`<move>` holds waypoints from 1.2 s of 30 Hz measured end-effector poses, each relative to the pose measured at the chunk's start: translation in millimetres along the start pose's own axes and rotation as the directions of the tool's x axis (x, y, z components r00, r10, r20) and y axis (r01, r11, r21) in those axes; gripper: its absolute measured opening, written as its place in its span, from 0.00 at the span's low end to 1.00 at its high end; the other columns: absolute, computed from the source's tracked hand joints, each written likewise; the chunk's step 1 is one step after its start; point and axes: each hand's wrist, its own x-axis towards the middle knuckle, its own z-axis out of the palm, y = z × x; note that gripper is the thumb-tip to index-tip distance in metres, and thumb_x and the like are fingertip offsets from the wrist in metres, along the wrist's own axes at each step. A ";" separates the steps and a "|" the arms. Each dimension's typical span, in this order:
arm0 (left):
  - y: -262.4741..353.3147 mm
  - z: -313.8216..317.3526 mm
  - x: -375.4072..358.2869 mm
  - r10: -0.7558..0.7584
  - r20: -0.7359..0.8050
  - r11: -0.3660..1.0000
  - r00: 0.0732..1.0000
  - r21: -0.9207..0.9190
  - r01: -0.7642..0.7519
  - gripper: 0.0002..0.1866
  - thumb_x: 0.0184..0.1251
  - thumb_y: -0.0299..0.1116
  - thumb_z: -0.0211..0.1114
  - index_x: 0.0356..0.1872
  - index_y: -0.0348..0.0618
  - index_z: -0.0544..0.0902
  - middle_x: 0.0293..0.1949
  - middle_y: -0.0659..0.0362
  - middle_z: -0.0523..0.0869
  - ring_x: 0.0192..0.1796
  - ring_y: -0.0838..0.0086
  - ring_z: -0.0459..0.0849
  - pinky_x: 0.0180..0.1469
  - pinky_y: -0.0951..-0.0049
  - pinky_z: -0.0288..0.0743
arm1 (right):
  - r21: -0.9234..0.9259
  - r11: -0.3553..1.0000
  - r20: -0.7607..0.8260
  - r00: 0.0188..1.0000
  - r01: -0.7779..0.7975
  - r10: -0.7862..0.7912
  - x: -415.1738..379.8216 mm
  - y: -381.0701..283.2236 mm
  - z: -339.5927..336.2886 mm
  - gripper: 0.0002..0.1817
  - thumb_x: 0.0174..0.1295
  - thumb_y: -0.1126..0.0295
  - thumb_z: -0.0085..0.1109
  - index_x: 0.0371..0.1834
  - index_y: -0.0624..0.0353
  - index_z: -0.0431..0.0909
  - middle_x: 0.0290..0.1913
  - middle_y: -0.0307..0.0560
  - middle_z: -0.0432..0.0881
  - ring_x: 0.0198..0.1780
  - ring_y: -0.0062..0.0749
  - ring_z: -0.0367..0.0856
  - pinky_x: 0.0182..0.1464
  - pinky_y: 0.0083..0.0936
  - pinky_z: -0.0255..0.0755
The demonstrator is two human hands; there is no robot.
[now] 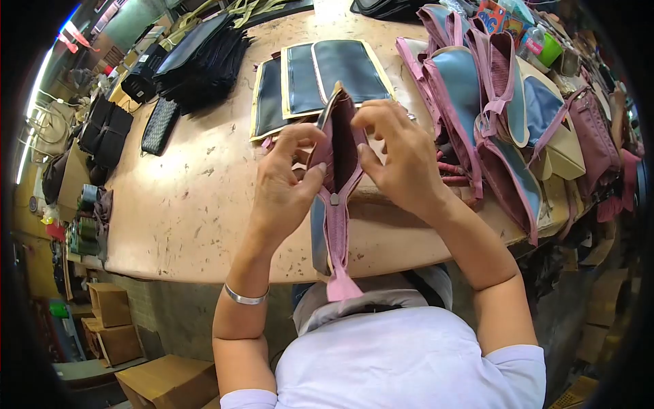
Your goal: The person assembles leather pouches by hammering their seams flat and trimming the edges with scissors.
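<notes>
At the near table edge (204, 275), the left hand (285, 184) pinches a pink zip pouch (337, 225), the right hand (402, 157), thumb and fingers apart, meets its other side, and beyond, a red packet (492, 16) bears lettering too small to read

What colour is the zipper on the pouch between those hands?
The zipper is dusty pink, best seen in the head view.

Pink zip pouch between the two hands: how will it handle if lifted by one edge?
Probably floppy: the pink pouch gapes between the left hand and right hand, its thin-looking sides spread apart. Likely light for its size, given those thin walls. The pink tab hanging at the near end may swing, since its tip looks free.
</notes>
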 end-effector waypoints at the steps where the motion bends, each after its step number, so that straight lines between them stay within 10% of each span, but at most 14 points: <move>1: 4.6 3.6 1.0 -0.078 -0.020 0.997 0.997 -0.026 0.077 0.14 0.53 0.13 0.56 0.41 0.37 0.75 0.38 0.60 0.76 0.36 0.82 0.74 0.39 0.85 0.74 | -0.046 0.985 0.065 0.985 0.164 -0.161 0.2 -1.5 -6.1 0.14 0.46 0.80 0.57 0.39 0.60 0.73 0.42 0.48 0.77 0.29 0.40 0.79 0.28 0.25 0.73; 4: -2.4 4.1 8.0 0.116 -0.018 0.975 0.993 0.192 -0.110 0.09 0.53 0.14 0.58 0.35 0.34 0.79 0.34 0.60 0.78 0.36 0.81 0.75 0.41 0.81 0.73 | 0.043 0.998 0.535 0.842 0.047 -0.063 -16.0 -26.7 -19.3 0.17 0.46 0.80 0.57 0.42 0.61 0.73 0.41 0.50 0.77 0.33 0.43 0.79 0.31 0.29 0.73; 10: -3.9 17.5 8.8 0.152 -0.094 0.982 0.984 0.130 -0.139 0.11 0.50 0.14 0.56 0.34 0.35 0.82 0.34 0.55 0.82 0.35 0.74 0.80 0.37 0.77 0.73 | 0.369 0.885 0.673 0.739 -0.283 -0.044 -14.6 -23.9 -19.2 0.15 0.48 0.73 0.54 0.40 0.65 0.76 0.34 0.54 0.75 0.35 0.47 0.77 0.37 0.36 0.73; 14: -10.4 13.3 12.1 0.170 -0.149 0.983 0.974 0.099 -0.156 0.11 0.51 0.15 0.56 0.34 0.34 0.82 0.35 0.56 0.83 0.36 0.74 0.81 0.40 0.78 0.73 | 0.444 0.743 0.882 0.392 -0.501 -0.262 -3.5 -30.4 -29.3 0.20 0.51 0.70 0.55 0.49 0.65 0.76 0.37 0.57 0.77 0.37 0.45 0.78 0.41 0.32 0.73; 19: -9.7 12.8 23.8 0.131 -0.167 0.991 0.977 -0.004 -0.134 0.11 0.51 0.14 0.56 0.35 0.34 0.83 0.37 0.58 0.83 0.36 0.79 0.80 0.42 0.81 0.73 | 0.473 0.827 0.680 0.723 -0.304 -0.123 -22.5 -47.7 -11.3 0.14 0.56 0.74 0.57 0.46 0.65 0.74 0.34 0.51 0.76 0.30 0.35 0.79 0.32 0.27 0.74; 22: -17.5 16.7 25.9 0.101 -0.163 0.977 0.982 -0.170 -0.129 0.11 0.53 0.14 0.57 0.36 0.34 0.83 0.38 0.59 0.83 0.38 0.81 0.80 0.43 0.82 0.73 | 0.427 0.736 0.707 0.702 -0.525 0.091 -27.2 -55.0 -5.2 0.13 0.50 0.75 0.55 0.39 0.68 0.74 0.36 0.59 0.78 0.37 0.50 0.79 0.41 0.33 0.73; 29: -38.3 22.4 24.2 0.080 -0.201 0.920 0.976 -0.363 -0.150 0.11 0.54 0.14 0.57 0.36 0.35 0.83 0.39 0.60 0.82 0.41 0.79 0.79 0.48 0.81 0.72 | 0.590 0.213 0.750 0.626 -0.779 0.213 -49.2 -53.1 9.8 0.08 0.54 0.79 0.56 0.38 0.67 0.73 0.32 0.40 0.78 0.30 0.16 0.74 0.35 0.16 0.71; 36: -35.5 26.4 24.4 0.009 -0.162 0.916 0.987 -0.396 -0.073 0.11 0.52 0.14 0.57 0.36 0.34 0.83 0.37 0.59 0.83 0.42 0.78 0.79 0.49 0.80 0.71 | 0.624 0.174 0.758 0.645 -0.761 0.101 -50.0 -39.4 11.5 0.10 0.53 0.79 0.58 0.40 0.66 0.76 0.36 0.39 0.78 0.39 0.17 0.74 0.43 0.18 0.70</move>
